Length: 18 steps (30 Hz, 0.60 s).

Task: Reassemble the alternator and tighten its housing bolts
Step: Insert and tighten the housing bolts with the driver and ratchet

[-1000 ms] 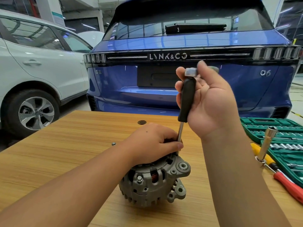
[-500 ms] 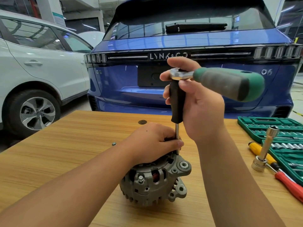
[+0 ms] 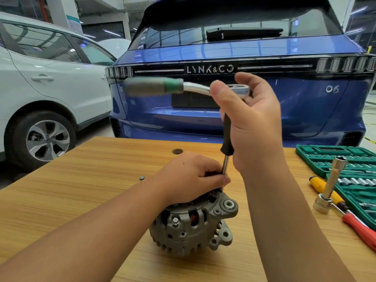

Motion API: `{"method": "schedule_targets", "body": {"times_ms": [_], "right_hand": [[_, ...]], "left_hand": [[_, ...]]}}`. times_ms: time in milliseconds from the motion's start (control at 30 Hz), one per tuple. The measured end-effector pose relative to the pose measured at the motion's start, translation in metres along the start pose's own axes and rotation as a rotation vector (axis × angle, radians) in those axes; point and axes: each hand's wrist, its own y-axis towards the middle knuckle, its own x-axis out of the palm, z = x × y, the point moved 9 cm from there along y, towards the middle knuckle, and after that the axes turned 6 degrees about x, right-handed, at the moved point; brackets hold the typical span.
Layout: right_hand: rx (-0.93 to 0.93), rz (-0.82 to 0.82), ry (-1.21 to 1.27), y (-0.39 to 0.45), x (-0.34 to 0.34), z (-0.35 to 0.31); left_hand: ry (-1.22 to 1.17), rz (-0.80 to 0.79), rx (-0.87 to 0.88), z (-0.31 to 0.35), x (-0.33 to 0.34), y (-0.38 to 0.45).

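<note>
A grey alternator (image 3: 193, 226) stands on the wooden table (image 3: 81, 192). My left hand (image 3: 189, 176) rests on its top, fingers pinching the thin steel shaft of the extension bar (image 3: 225, 165) where it meets the housing. The bar rises upright with a black grip (image 3: 226, 137) to a ratchet head. My right hand (image 3: 252, 119) grips the ratchet wrench (image 3: 195, 87) at its head and the bar's top. The wrench's green and grey handle points left, blurred by motion. The bolt under the bar is hidden.
A loose bolt (image 3: 141, 178) lies on the table left of my left hand. At the right stand a green socket set case (image 3: 329, 157), a long socket (image 3: 330, 184) and yellow (image 3: 325, 188) and red (image 3: 362, 228) handled screwdrivers. A blue car (image 3: 234, 47) and a white car (image 3: 46, 78) are parked behind.
The ratchet handle has swung round from pointing right to pointing left. My left hand and the alternator have stayed in place.
</note>
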Motion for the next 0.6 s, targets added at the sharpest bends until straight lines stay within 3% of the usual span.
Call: {"method": "schedule_targets", "body": {"times_ms": [100,233,333,467,600], "right_hand": [[0.011,0.163,-0.017,-0.001,-0.014,-0.003],[0.369,-0.018,0.320,0.004,-0.003,0.020],[0.447,-0.072,0.442,0.005,0.000,0.024],[0.318,-0.127,0.439,0.005,0.004,0.015],[0.037,-0.152,0.042,0.002,0.009,0.000]], "left_hand": [[0.029,-0.012,0.016,0.002,0.000,0.000],[0.058,-0.008,0.003,0.000,-0.001,0.000],[0.042,-0.009,0.002,0.001,-0.001,0.000],[0.008,0.007,-0.014,-0.001,-0.002,-0.001],[-0.009,0.012,-0.017,-0.003,-0.001,0.000]]}}
